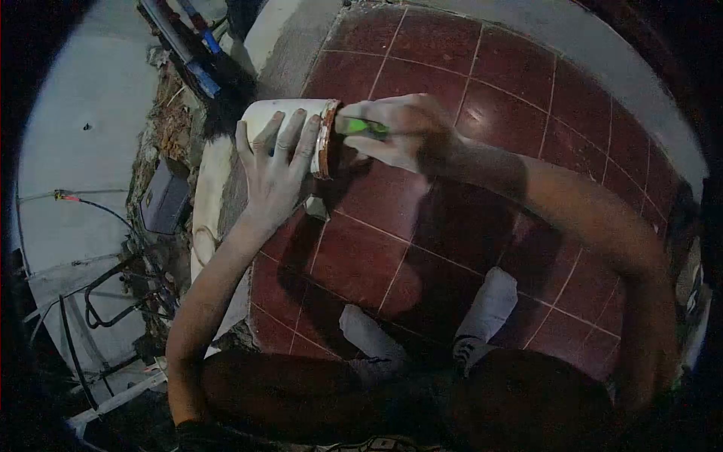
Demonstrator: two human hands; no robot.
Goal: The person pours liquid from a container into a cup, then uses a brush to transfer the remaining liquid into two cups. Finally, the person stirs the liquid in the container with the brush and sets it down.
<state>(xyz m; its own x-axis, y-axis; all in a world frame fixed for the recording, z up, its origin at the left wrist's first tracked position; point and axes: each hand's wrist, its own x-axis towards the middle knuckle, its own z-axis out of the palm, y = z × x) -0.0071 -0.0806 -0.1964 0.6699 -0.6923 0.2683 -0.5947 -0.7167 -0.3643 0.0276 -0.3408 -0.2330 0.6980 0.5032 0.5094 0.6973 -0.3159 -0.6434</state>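
A white plastic tub (263, 110) lies tipped on its side at the upper middle, its mouth turned to the right. Reddish-brown stains run along its rim (325, 147). My left hand (269, 169) is wrapped over the tub's side with the fingers spread across it. At the mouth, my right hand (414, 132) grips a tool with a green and black handle (364, 126). The tool's working end is hidden, so its kind cannot be made out. Pale dust or powder coats both hands.
Dark red tiles (361, 260) cover the floor under my sock-covered feet (489, 301). A small whitish piece (316, 207) lies below the tub. Leftward are a pale ledge (207, 196), a grey box (166, 197), blue-marked poles (177, 41) and a bent black frame (113, 290).
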